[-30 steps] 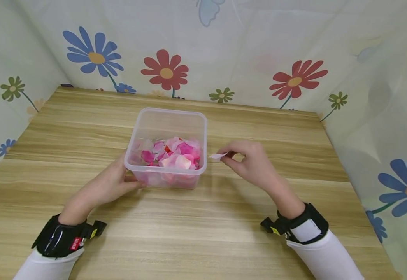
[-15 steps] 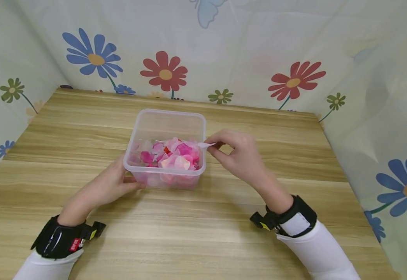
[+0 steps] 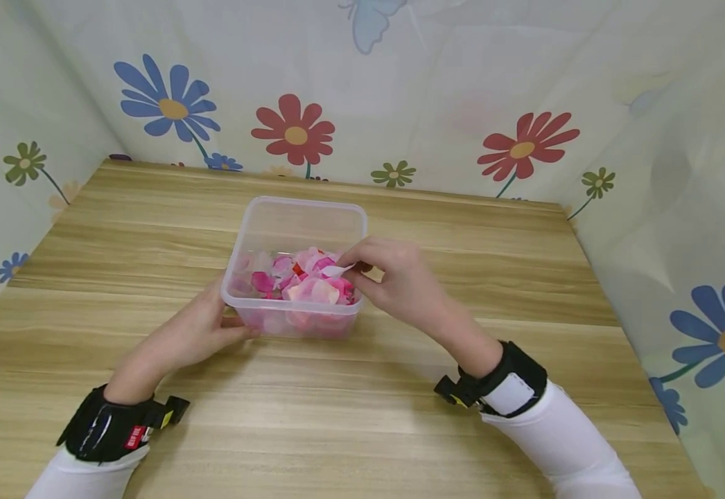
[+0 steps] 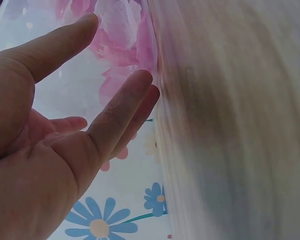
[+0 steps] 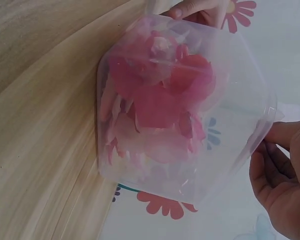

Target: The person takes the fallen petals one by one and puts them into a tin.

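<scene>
A clear square plastic container (image 3: pixel 294 303) stands uncovered on the table, a heap of pink, white and red flower petals (image 3: pixel 312 291) lying in it. My left hand (image 3: pixel 190 329) steadies its left side; in the left wrist view the fingers (image 4: pixel 122 107) are fairly straight against the wall rather than wrapped round it. Over the container's right rim, my right hand (image 3: pixel 400 281) pinches one pale petal (image 3: pixel 337 271) between thumb and forefinger, above the heap. The right wrist view shows the petals (image 5: pixel 160 107) through the plastic, with that hand (image 5: pixel 285 175) at the rim.
Wood-grain table (image 3: pixel 350 430) surrounds the container. A flower-printed cloth (image 3: pixel 437 90) hangs behind and along both sides. Each wrist wears a black strap (image 3: pixel 506 381) with a small camera.
My right hand has moved left with the pale petal, from outside the container to over its rim and above the heap. The left hand and container have stayed put.
</scene>
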`<state>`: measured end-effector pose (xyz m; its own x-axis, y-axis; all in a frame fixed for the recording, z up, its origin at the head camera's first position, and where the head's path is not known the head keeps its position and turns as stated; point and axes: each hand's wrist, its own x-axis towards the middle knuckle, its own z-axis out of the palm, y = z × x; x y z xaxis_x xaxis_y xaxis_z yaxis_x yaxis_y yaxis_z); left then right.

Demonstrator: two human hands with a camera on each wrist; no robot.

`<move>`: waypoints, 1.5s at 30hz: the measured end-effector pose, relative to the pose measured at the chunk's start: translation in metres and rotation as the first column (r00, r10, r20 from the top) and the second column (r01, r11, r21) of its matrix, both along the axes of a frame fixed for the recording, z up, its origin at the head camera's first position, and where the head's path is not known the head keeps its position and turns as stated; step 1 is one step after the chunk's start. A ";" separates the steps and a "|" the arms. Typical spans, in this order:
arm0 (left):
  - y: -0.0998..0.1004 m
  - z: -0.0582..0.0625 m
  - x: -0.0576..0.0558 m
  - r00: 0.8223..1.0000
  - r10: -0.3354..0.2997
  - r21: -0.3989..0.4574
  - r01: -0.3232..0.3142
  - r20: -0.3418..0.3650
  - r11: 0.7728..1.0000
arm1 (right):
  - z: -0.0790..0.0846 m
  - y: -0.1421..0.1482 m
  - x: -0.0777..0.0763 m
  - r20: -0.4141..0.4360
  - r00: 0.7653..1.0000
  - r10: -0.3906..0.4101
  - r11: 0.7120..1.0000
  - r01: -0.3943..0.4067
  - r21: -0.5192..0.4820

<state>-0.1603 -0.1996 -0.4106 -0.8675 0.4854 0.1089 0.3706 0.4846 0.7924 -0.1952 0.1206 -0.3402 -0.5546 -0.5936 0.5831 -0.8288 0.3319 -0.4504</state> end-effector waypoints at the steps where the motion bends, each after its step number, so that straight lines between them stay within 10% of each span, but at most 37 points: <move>1: 0.000 0.000 0.000 1.000 -0.001 0.002 0.001 0.002 1.000 | 0.000 -0.001 0.000 0.003 1.000 0.001 1.000 -0.001 0.011; 34: 0.001 -0.002 0.000 1.000 -0.013 0.018 0.013 -0.002 1.000 | 0.003 -0.001 -0.001 0.037 0.999 -0.017 0.998 0.015 0.059; 45: 0.000 0.001 0.001 0.999 -0.033 0.056 0.031 0.040 0.998 | -0.002 0.036 0.000 0.088 0.981 -0.173 0.984 0.169 0.049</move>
